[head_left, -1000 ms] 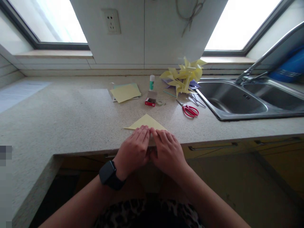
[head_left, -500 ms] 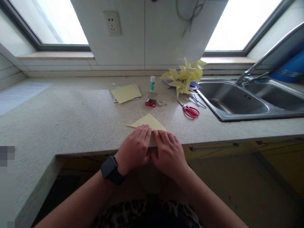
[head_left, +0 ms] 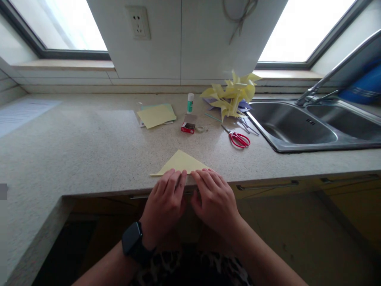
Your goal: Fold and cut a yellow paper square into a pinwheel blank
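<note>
A sheet of yellow paper (head_left: 181, 159) lies at the counter's front edge, its far part showing as a triangle. Its near edge looks narrowly rolled, and a thin end sticks out to the left. My left hand (head_left: 166, 198), with a dark watch (head_left: 132, 238) on the wrist, presses its fingertips together on that rolled edge. Beside it, my right hand (head_left: 214, 194) bears on the same edge with bent fingers held close together. Both thumbs sit lower, in front of the counter edge. The hands cover the right end of the roll.
Behind the hands are a paper stack (head_left: 157, 115), a glue stick (head_left: 190, 103), a small red box (head_left: 188, 127), a tape-like roll (head_left: 201, 129) and red-handled scissors (head_left: 239, 139). Yellow paper pinwheels (head_left: 232, 95) lie beside the steel sink (head_left: 276, 149). A printed sheet (head_left: 24, 113) is at left.
The yellow paper has shifted toward me and slightly left, and its rolled edge has turned nearly level. My left hand has moved a little left and closer. The view has shifted slightly.
</note>
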`<state>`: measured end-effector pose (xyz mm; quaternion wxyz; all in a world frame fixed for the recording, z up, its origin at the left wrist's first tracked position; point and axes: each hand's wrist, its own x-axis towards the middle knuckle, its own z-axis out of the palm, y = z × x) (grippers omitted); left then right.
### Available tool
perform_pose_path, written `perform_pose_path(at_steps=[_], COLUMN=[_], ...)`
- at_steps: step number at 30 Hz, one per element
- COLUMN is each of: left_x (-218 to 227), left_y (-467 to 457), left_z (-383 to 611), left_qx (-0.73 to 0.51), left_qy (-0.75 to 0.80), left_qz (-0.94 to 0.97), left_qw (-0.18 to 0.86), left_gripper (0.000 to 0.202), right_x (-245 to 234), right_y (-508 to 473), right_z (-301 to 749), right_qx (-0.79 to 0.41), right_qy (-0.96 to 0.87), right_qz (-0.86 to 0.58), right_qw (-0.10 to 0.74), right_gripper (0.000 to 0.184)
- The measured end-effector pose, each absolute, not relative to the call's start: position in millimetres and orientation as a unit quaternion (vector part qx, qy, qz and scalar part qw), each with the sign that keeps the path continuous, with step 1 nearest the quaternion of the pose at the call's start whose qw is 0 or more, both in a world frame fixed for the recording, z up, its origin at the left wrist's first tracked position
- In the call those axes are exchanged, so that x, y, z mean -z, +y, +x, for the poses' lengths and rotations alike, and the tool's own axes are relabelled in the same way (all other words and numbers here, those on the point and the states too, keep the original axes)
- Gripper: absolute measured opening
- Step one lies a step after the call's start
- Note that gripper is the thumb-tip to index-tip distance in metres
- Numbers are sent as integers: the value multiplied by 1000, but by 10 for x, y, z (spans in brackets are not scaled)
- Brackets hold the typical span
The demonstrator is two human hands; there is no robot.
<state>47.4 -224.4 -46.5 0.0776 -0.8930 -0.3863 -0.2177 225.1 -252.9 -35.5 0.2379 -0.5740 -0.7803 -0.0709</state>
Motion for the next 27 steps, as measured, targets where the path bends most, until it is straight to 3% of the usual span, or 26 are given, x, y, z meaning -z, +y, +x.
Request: perform_pose_path(at_steps=[27], left_x=[432], left_y=[-2045], left_z=[494], left_qx=[188], left_qy=[-357], left_qz=[-911], left_qw=[80], left_gripper=[58], right_x=[451], right_y=[-2431], right_z=[2197], right_qx=[97], right_qy=[-774], right_qz=[-590], right_qw=[207], right_gripper=[65])
